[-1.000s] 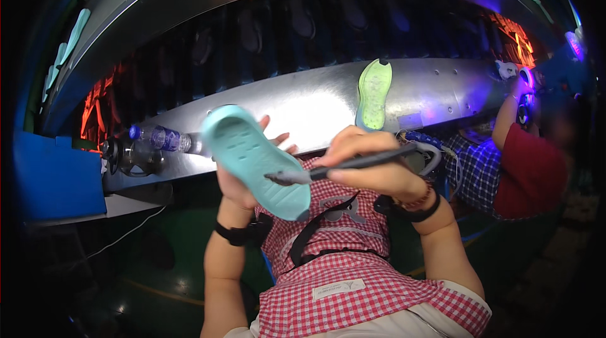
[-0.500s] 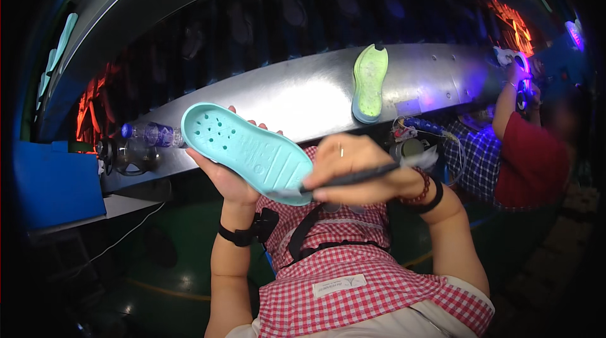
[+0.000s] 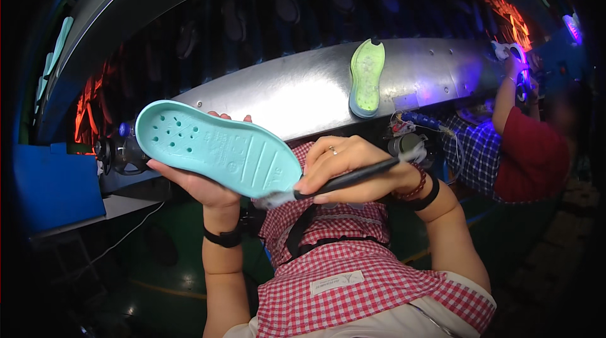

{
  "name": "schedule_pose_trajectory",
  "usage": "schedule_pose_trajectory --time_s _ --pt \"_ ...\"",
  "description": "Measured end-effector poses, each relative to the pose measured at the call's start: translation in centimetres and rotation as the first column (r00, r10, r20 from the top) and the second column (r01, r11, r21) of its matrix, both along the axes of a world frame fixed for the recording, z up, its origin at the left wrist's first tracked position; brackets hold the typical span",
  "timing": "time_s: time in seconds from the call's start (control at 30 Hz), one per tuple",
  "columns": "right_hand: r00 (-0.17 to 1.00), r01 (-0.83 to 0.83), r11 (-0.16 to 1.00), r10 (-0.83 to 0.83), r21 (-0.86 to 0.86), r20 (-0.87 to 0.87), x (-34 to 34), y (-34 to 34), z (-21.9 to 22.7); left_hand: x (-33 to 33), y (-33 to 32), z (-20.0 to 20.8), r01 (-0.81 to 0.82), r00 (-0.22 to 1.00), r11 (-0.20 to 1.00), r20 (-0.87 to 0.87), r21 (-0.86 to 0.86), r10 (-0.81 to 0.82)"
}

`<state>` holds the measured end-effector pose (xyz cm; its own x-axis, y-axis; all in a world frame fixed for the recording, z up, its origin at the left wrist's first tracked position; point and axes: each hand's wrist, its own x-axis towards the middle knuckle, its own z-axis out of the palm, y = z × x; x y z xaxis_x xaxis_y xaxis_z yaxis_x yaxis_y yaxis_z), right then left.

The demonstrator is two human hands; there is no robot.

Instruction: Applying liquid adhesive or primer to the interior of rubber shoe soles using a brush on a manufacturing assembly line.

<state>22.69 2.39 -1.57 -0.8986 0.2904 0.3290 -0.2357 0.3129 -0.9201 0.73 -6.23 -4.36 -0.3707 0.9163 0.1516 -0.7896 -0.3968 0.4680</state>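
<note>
Turquoise, hole-dotted shoe sole (image 3: 218, 150)

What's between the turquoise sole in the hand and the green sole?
In the head view, fingertips of the left hand poke out past the turquoise sole, then only bare, shiny metal ledge shows before the green sole.

Two hands (image 3: 364, 162), one turquoise sole (image 3: 218, 148) and one brush (image 3: 346, 179) in front of a metal counter (image 3: 271, 95), one lime-green sole (image 3: 367, 80) on it, one co-worker (image 3: 530, 155) near its right end.
</note>
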Motion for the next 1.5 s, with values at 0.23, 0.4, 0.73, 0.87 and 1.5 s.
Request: schedule_pose_trajectory --time_s 0.23,0.4,0.73,0.87,1.5 --pt "0.985 0.080 0.764 -0.159 -0.640 -0.067 -1.3 -0.1 -1.2 1.0 0.9 3.4 -0.039 0.999 0.996 -0.030 -0.076 0.037" --pt "0.956 0.186 0.653 -0.292 -0.734 -0.019 -2.4 -2.4 -1.1 4.1 0.0 2.0 0.095 0.977 0.995 0.191 0.024 -0.098" --pt "0.982 0.157 0.981 -0.168 -0.110 -0.092 -2.1 -1.5 0.8 2.1 0.5 0.8 0.142 0.972 0.988 0.182 0.057 -0.150" --pt "0.963 0.268 0.896 -0.259 -0.354 0.075 -2.1 -1.0 1.4 2.2 0.7 1.3 0.161 0.975 0.986 0.151 0.037 -0.165" --pt "0.973 -0.081 0.959 0.135 0.272 -0.186 -1.0 -0.3 2.9 -0.3 1.2 2.7 0.453 0.886 0.887 0.161 -0.093 -0.436"
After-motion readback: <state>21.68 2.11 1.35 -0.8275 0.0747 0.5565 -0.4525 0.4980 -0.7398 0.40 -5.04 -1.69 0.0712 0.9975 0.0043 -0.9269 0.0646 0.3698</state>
